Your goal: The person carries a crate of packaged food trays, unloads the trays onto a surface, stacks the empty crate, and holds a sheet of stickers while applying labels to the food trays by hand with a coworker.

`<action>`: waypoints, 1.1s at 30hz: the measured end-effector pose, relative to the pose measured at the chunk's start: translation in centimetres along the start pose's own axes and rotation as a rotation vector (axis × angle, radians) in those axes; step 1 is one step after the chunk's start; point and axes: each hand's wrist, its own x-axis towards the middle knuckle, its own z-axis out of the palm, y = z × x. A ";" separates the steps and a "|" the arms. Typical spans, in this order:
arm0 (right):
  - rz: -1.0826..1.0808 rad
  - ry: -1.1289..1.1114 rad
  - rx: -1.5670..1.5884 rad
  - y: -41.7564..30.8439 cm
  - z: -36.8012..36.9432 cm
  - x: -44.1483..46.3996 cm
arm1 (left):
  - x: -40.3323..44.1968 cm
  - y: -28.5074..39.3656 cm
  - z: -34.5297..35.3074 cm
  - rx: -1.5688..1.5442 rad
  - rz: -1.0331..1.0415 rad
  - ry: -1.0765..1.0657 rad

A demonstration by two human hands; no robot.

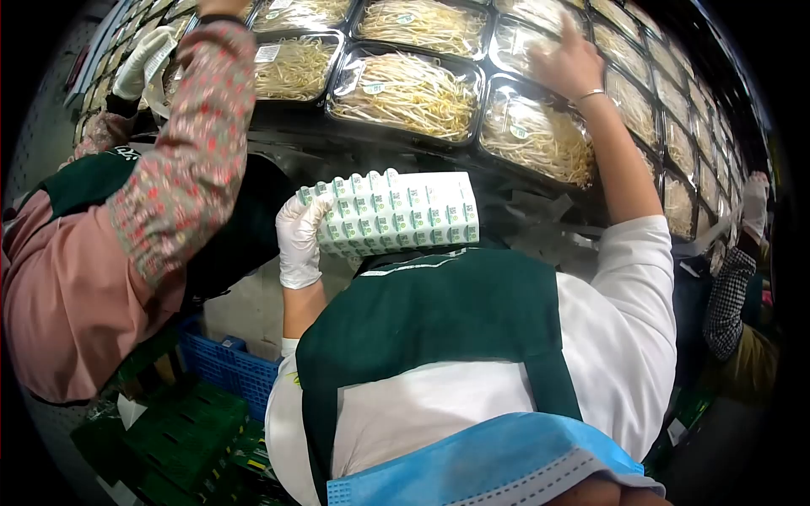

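In my gloved left hand [302, 240] is a sheet of small green-and-white stickers [396, 211], gripped at its left edge in front of my apron. The sheet bends, and stickers curl up along its top. My bare right hand [569, 63], with a band at the wrist, reaches over the packs, fingers apart and slightly blurred. It is over a clear-lidded pack of bean sprouts [516, 46]; whether a fingertip touches the film is unclear. Nearer packs of bean sprouts [409, 94] and bean sprouts [531, 135] each carry a round sticker.
Rows of black trays with sprouts stretch away left and right. On my left a co-worker's flowered sleeve [190, 152] reaches over the packs, beside a gloved hand [143, 63]. Another person's checked sleeve [730, 295] is at right. Blue [228, 367] and green crates [181, 430] stand low left.
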 end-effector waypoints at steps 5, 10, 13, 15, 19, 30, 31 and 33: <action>0.085 -0.014 0.346 5.3 6.2 9.3 | -0.7 0.9 1.3 0.125 0.154 0.074; 0.071 0.038 0.327 2.4 8.8 12.8 | -1.5 2.9 3.0 0.124 0.242 0.098; 0.104 -0.153 0.175 2.3 6.7 12.0 | -1.9 2.9 2.5 0.072 0.262 0.141; 0.122 -0.230 -0.051 3.0 2.9 10.2 | -2.4 3.0 1.8 0.040 0.292 0.170; 0.212 -0.096 0.313 11.6 9.0 17.9 | -1.6 3.6 2.0 -0.172 0.320 0.113; 0.313 -0.259 0.003 6.7 8.0 21.2 | 3.2 6.4 9.0 0.094 0.164 -0.002; 0.323 -0.285 0.027 6.8 7.5 21.3 | 3.6 6.5 9.5 0.130 0.174 -0.024; 0.319 -0.196 0.111 9.0 9.8 22.5 | 4.3 6.9 10.5 0.067 0.176 -0.095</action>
